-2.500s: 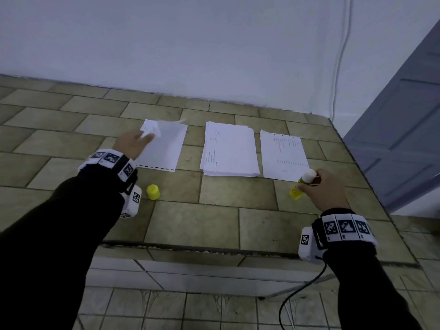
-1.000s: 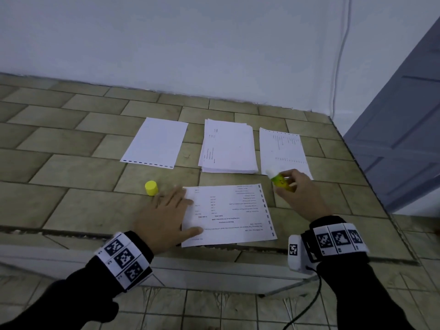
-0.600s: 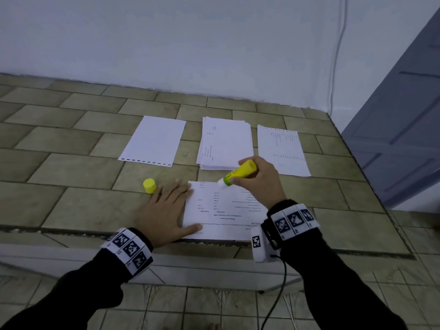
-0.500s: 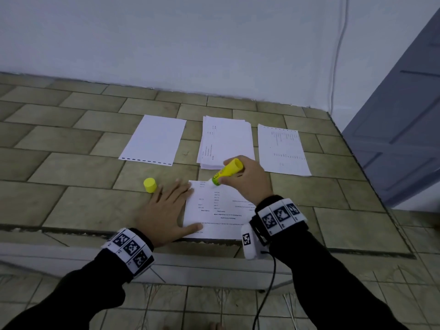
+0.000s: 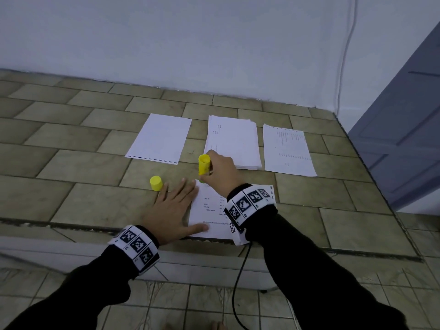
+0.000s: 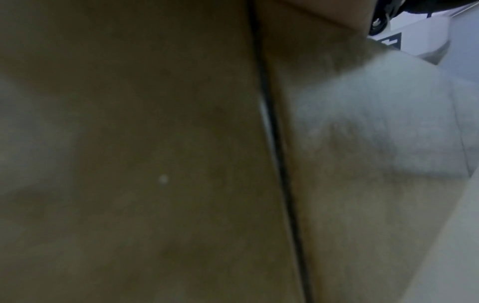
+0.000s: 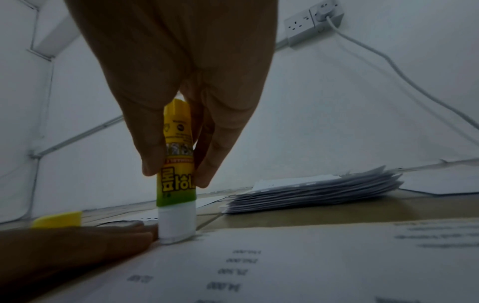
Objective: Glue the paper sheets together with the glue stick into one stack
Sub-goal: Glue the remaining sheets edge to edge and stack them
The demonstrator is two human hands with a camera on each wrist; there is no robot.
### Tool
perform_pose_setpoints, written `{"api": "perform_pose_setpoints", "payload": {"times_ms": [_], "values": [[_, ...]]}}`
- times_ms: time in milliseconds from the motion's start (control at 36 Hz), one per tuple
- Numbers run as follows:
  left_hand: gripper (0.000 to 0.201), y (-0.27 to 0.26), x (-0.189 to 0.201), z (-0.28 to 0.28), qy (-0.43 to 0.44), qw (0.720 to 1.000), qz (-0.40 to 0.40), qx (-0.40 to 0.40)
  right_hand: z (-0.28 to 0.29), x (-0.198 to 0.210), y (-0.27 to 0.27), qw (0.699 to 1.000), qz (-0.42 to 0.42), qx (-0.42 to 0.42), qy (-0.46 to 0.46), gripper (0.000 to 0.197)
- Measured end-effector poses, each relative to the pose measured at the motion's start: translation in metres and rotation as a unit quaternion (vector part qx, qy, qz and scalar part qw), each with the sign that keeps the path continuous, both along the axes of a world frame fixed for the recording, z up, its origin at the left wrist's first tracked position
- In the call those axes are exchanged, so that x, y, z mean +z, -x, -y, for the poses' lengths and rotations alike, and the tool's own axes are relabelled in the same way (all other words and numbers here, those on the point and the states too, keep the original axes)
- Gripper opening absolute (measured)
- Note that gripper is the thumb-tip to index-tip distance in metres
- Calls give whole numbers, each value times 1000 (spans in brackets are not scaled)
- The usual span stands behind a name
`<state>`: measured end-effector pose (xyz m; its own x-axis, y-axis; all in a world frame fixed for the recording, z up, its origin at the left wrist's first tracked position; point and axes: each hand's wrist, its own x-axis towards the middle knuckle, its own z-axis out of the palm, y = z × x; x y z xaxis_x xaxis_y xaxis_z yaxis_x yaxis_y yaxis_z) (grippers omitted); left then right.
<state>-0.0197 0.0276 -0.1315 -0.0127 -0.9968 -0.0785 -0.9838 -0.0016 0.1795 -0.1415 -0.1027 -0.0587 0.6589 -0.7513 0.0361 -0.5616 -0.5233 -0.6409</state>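
Head view, glue stick (image 5: 204,165) now upright, left corner

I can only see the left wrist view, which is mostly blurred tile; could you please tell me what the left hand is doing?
Observer: The left hand lies flat with straight fingers, its thumb on the left edge of the printed sheet.
Operator: Thank you. Is the glue touching that paper?
Observer: Yes. The right hand holds the glue stick upright, its white tip on the sheet's far left corner.
Operator: And where is its cap?
Observer: The yellow cap stands on the tiled ledge, just beyond the left fingertips.
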Motion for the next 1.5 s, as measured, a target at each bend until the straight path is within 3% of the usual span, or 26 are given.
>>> {"api": "perform_pose_setpoints", "payload": {"times_ms": [278, 750, 972, 1055, 1194, 1305, 1500], "values": [[121, 0, -2, 0, 10, 1000, -14, -5, -1, 1, 6, 1000, -2, -10, -7, 29], [122, 2, 0, 0, -7, 1000, 9, 6, 35, -8, 133, 985, 45, -169, -13, 24], [127, 3, 2, -1, -19, 1000, 8, 6, 30, -6, 142, 977, 79, -196, 26, 27], [129, 3, 3, -1, -23, 1000, 12, 5, 15, 0, 126, 980, 101, -168, 24, 28], [125, 2, 2, -1, -20, 1000, 13, 3, -16, 4, 85, 987, 155, -24, -26, 14], [121, 2, 2, -1, -9, 1000, 4, 1, -30, -1, 53, 992, 113, 26, -48, 16], [110, 1, 0, -1, 21, 1000, -4, -11, -38, -10, 30, 996, 67, 62, 6, 19]]}}
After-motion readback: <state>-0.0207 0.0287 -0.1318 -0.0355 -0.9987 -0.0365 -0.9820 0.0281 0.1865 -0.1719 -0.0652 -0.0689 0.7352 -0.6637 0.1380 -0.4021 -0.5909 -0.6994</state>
